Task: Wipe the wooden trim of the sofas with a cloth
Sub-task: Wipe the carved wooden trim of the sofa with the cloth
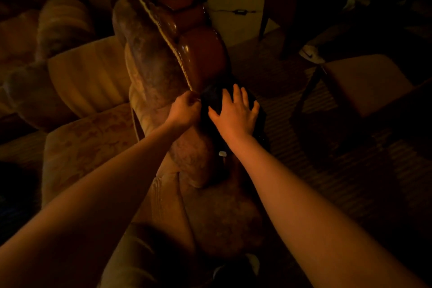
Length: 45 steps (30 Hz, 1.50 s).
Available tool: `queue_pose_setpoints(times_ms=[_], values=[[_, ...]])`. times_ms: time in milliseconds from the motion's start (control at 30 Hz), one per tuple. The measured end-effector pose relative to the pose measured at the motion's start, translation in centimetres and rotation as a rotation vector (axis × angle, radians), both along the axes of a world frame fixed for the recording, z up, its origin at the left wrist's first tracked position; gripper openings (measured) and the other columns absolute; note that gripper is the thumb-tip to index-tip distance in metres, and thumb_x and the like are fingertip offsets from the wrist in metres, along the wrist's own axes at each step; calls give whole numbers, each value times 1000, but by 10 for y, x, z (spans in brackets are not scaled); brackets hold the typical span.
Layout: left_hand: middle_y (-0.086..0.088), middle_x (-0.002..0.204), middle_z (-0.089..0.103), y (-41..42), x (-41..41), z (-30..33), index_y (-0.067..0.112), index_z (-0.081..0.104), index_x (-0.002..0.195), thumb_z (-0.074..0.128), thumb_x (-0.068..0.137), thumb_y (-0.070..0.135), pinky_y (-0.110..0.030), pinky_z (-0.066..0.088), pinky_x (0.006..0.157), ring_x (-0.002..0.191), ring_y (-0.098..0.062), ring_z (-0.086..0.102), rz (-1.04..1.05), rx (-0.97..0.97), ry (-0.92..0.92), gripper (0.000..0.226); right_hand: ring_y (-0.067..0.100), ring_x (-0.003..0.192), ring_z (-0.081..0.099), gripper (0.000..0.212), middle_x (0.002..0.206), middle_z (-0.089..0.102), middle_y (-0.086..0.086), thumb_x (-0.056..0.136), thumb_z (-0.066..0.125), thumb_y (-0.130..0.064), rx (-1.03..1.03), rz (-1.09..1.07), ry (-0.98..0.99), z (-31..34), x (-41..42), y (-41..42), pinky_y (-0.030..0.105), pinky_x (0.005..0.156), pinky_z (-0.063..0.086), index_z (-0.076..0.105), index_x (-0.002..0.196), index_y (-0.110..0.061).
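Head view, the only feed I have, and it is very dim. I look down along the top of a sofa back (pixel 149 70), whose long axis runs from the bottom centre of frame up and slightly left toward the far wall. The glossy wooden trim (pixel 201 54) follows that same line along the right-hand side of the upholstery, rising in rounded carved lobes toward the top of frame. A twisted cord piping (pixel 163 30) runs between the trim and the fabric, parallel to both. The cloth (pixel 211 100), dark and hard to read in this light, lies draped over the trim at mid-frame, hanging down its right side; I cannot tell its exact outline. My right hand (pixel 236 114) lies flat on the cloth, fingers straight and spread wide, pointing up the trim toward the far end, palm pressing the cloth onto the wood. My left hand (pixel 185 109) sits just beside it to the left, fingers curled in at the near edge of the cloth, right where the cord ends; it appears to pinch the cloth edge, though I cannot fully confirm this in the dark. To the left are striped cushions (pixel 86 75) on the seat. To the right stands a chair (pixel 364 82) on a striped carpet (pixel 304 147), well apart from the sofa.
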State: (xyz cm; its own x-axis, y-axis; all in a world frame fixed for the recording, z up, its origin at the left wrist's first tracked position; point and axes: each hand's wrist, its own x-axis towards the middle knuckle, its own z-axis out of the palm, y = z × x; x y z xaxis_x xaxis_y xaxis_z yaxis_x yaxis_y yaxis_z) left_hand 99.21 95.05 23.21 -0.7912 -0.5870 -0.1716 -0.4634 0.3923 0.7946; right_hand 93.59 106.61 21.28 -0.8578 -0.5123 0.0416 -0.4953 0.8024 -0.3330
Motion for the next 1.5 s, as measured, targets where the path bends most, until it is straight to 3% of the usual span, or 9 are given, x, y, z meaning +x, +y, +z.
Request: queue_pose_setpoints(times_ms=[167,267,467,700,800,1000,1133,1400,1500], values=[[-5,117,51,-9,5,5,9,40,138,41,95,-3,-14,48,60,84,-11,53,-99,280,-62,45,28,143,15,71,153,20,15,90,40,-56,31,-67,49,-4,-7,-19,52,110,15,26,145,-15],[-2,120,53,-18,9,5,18,36,143,43,94,-2,-26,51,75,92,-13,57,-113,373,-93,53,31,137,27,76,147,31,19,87,47,-55,23,-153,-18,7,-22,-50,48,109,22,31,139,-2],[-5,80,56,-11,-1,19,7,54,108,39,87,-12,-26,47,57,68,-15,54,51,345,79,32,23,144,11,60,156,11,10,95,49,-26,-109,149,272,3,-21,-48,37,112,24,22,146,-7],[0,69,48,13,53,18,18,56,83,49,91,-2,-24,39,53,41,0,50,74,203,25,22,19,141,16,49,150,31,1,96,37,-16,465,547,414,-10,25,-21,47,115,7,31,144,-18],[3,73,45,26,83,20,21,53,83,46,93,1,-24,39,54,59,-9,45,-5,141,-10,24,21,140,19,44,145,39,2,96,36,-19,639,499,419,-22,53,-5,46,116,1,39,140,-19],[0,80,46,27,117,32,7,53,124,37,92,-5,-52,50,85,67,-14,46,81,126,-33,38,23,139,20,52,144,34,7,89,51,-9,208,347,365,-17,54,28,46,115,8,35,139,-13],[-8,90,52,36,95,36,10,57,106,38,97,5,-35,48,68,72,-16,50,62,45,-1,22,27,144,8,62,155,15,12,90,48,0,83,416,351,-13,29,28,45,116,8,26,146,-15],[-2,143,40,35,3,21,17,27,147,33,102,23,-29,41,98,128,-17,43,232,402,238,46,22,145,9,47,157,12,7,94,46,-9,-150,545,336,4,-34,-25,40,117,12,38,140,-15],[2,129,52,20,-17,24,12,35,142,40,99,12,-23,49,87,109,-10,56,302,381,373,43,27,141,24,40,152,26,12,90,54,-8,-267,529,418,8,-61,-45,44,112,23,50,129,-12]])
